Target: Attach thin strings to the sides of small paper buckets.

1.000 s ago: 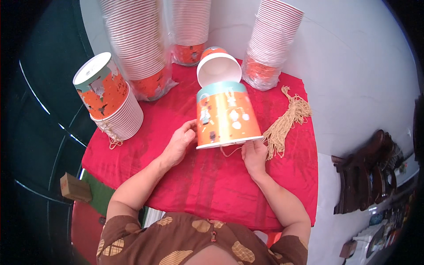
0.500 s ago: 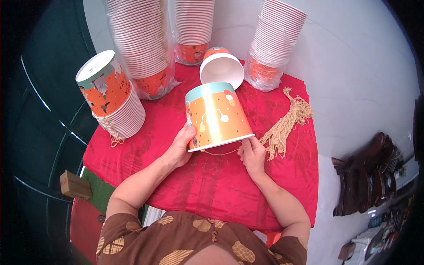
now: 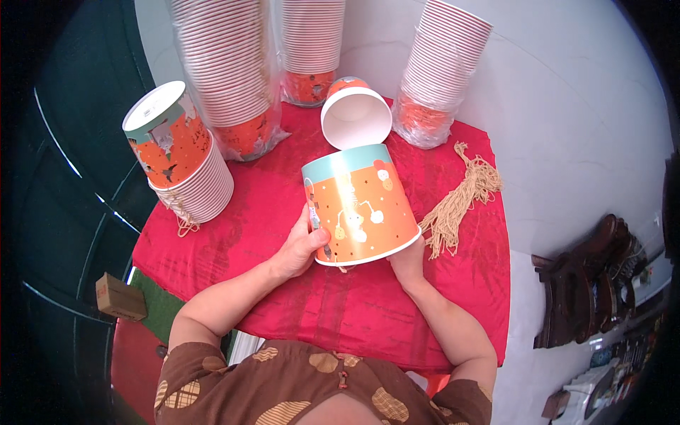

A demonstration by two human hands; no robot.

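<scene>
An orange paper bucket (image 3: 363,209) with a teal band and white rim is tilted over the middle of the table, its rim toward me. My left hand (image 3: 300,248) grips its left side, thumb on the printed wall. Behind the rim at the lower right is my right hand (image 3: 409,266); the bucket hides its fingers, so its hold cannot be made out. A short bit of tan cord (image 3: 345,269) shows below the rim. To the right lies a bundle of tan cords (image 3: 462,202).
A red cloth (image 3: 326,312) covers the table. Another bucket (image 3: 356,119) lies on its side behind mine. Wrapped bucket stacks (image 3: 225,64) stand at the back, including one at the right (image 3: 443,71). At the left, an upturned bucket (image 3: 166,134) tops a nested stack (image 3: 205,184).
The bucket has come nearer to me and slightly right, its rim lower. My right fingers, visible at the rim before, have gone behind it. Less of the cord shows now.
</scene>
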